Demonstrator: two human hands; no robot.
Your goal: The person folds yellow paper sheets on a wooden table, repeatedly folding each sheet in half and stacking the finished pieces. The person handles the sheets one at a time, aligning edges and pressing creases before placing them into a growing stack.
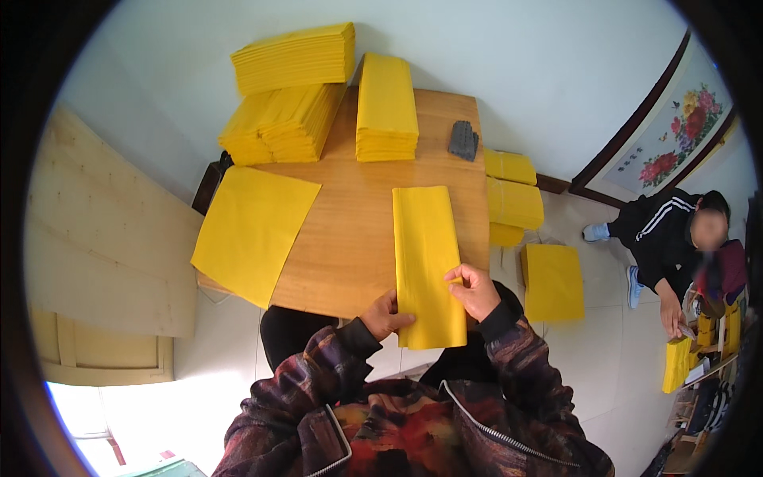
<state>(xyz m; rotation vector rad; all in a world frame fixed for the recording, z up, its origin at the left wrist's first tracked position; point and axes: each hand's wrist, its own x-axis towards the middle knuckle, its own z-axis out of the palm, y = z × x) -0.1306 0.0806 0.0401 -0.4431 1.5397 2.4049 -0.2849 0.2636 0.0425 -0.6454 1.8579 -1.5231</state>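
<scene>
Both hands pinch a long folded yellow paper [427, 262] at its near end, which hangs off the wooden table [350, 238]. The left hand [385, 316] grips the left edge and the right hand [475, 291] curls its fingers on the right edge, maybe to keep it flat. A flat yellow sheet [253, 229] lies beside it. I cannot make out the small grey thing [463, 140]

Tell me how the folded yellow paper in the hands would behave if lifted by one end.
The folded yellow paper looks thin, so it would probably droop. It seems light: the left hand and right hand grip only its edges. Its near end overhangs the table, so it may slide.
</scene>
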